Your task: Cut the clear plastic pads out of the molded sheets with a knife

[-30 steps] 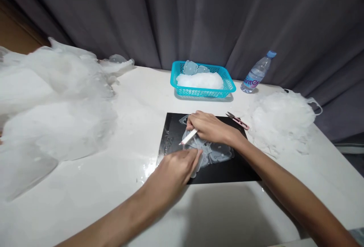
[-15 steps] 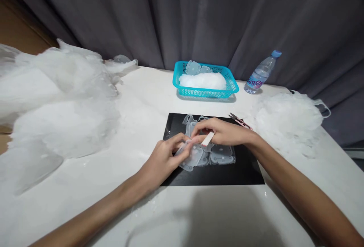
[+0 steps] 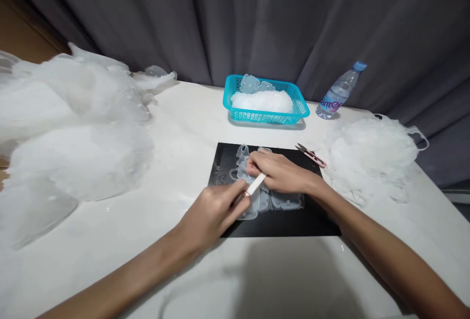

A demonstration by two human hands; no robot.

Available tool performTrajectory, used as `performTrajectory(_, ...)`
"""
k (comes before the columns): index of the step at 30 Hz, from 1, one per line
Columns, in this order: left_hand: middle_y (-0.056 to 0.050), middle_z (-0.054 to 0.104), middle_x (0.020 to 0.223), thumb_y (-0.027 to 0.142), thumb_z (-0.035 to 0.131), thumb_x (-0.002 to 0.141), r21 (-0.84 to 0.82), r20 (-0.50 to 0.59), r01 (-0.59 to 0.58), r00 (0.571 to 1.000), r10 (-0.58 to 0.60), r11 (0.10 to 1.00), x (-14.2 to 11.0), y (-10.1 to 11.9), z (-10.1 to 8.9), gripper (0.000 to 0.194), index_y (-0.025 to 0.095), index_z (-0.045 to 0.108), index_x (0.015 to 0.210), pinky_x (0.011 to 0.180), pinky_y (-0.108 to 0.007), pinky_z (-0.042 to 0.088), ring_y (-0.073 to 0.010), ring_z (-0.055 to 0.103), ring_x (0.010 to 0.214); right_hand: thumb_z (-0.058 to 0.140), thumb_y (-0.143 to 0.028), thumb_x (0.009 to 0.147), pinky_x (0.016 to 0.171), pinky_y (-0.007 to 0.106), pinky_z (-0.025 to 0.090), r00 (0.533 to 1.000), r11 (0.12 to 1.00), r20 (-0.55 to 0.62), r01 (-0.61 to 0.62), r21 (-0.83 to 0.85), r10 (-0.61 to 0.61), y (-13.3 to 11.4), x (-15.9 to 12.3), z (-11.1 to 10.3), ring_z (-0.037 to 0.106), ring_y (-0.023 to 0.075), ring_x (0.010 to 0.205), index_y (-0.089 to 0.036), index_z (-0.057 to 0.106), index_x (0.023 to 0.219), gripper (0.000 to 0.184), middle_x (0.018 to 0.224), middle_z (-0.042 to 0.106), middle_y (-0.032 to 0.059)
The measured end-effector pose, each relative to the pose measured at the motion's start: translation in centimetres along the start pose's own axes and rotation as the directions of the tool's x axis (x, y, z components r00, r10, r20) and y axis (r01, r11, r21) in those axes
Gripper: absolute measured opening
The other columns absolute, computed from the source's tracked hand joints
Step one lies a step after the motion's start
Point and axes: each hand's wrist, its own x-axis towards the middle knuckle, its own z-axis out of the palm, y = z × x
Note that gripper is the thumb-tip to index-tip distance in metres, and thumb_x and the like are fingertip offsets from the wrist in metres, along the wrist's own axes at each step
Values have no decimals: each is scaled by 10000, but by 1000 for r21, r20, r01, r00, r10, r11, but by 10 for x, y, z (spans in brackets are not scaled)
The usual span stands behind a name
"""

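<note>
On the black rectangular mat point(image 3: 279, 225), your hands meet over a cluster of flat, translucent plastic pieces point(image 3: 288, 202). Your right hand point(image 3: 281, 171) is clenched around a slim white stick-shaped tool point(image 3: 257, 183), its tip slanting down to your left fingers. Your left hand point(image 3: 216, 206) curls its thumb and forefinger over the cluster's left side; whether they pinch a piece, I cannot tell. Pink-handled metal snips point(image 3: 315, 159) lie across the mat's far right corner.

The tool point(image 3: 256, 184) is white, the plastic pieces point(image 3: 288, 201) milky-clear, the mat point(image 3: 286, 226) black — the basket point(image 3: 262, 115) bright turquoise.
</note>
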Motion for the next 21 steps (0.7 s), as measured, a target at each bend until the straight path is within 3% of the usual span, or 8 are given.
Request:
performTrajectory(2, 45, 569, 615, 185, 519, 1001, 80, -35, -97, 994, 100, 992, -3, 1, 0, 186, 202, 569, 822, 520, -238, 359, -107, 492, 507, 505, -118, 985, 777, 332, 403, 997, 988, -72, -31, -153, 20, 0, 3, 6, 518, 225, 894, -194, 537, 897, 120, 944, 610, 64)
performTrajectory(4, 34, 633, 673, 206, 528, 1008, 49, -58, -20, 998, 22, 999, -3, 0, -2, 155, 205, 587, 865, 540, -229, 388, -108, 535, 536, 500, -149, 1011, 801, 344, 414, 990, 986, -133, -70, -151, 50, 2, 5, 6, 538, 230, 917, -183, 547, 940, 92, 973, 626, 79)
performTrajectory(7, 32, 699, 739, 330, 575, 1011, -141, -40, 258, 963, -266, 956, 3, -3, -8, 152, 214, 614, 921, 572, -209, 437, -118, 610, 613, 529, -247, 1034, 813, 329, 427, 988, 995, -125, -81, 60, 88, 5, 3, -7, 575, 213, 920, -173, 581, 975, 109, 974, 652, 62)
performTrajectory(9, 35, 699, 721, 406, 602, 995, -248, -12, 364, 926, -378, 898, 8, -5, -12, 208, 215, 627, 916, 607, -214, 460, -132, 628, 654, 544, -299, 1032, 816, 317, 434, 996, 977, -54, -63, 202, 75, 6, -1, -18, 599, 204, 912, -169, 616, 988, 155, 964, 676, 52)
performTrajectory(15, 34, 672, 687, 467, 613, 974, -319, 27, 438, 891, -454, 840, 10, -9, -9, 257, 212, 615, 937, 583, -233, 409, -136, 568, 623, 586, -268, 977, 752, 278, 424, 989, 902, 133, 5, 431, -68, 5, -2, -26, 590, 179, 848, -153, 695, 946, 161, 913, 695, 33)
performTrajectory(18, 35, 667, 680, 481, 630, 961, -369, 43, 460, 877, -479, 808, 9, -11, -5, 270, 213, 604, 950, 562, -231, 388, -134, 558, 602, 641, -183, 901, 697, 249, 396, 991, 841, 122, -16, 541, -60, 6, 0, -20, 540, 138, 763, -142, 688, 907, 63, 849, 657, 1)
performTrajectory(21, 6, 723, 772, 503, 692, 917, -465, 86, 468, 869, -488, 752, 13, -11, -4, 312, 204, 637, 989, 612, -241, 450, -160, 637, 678, 636, -135, 867, 678, 241, 379, 995, 815, 98, -34, 578, -28, 8, 2, -20, 511, 121, 725, -136, 682, 896, 54, 820, 638, -11)
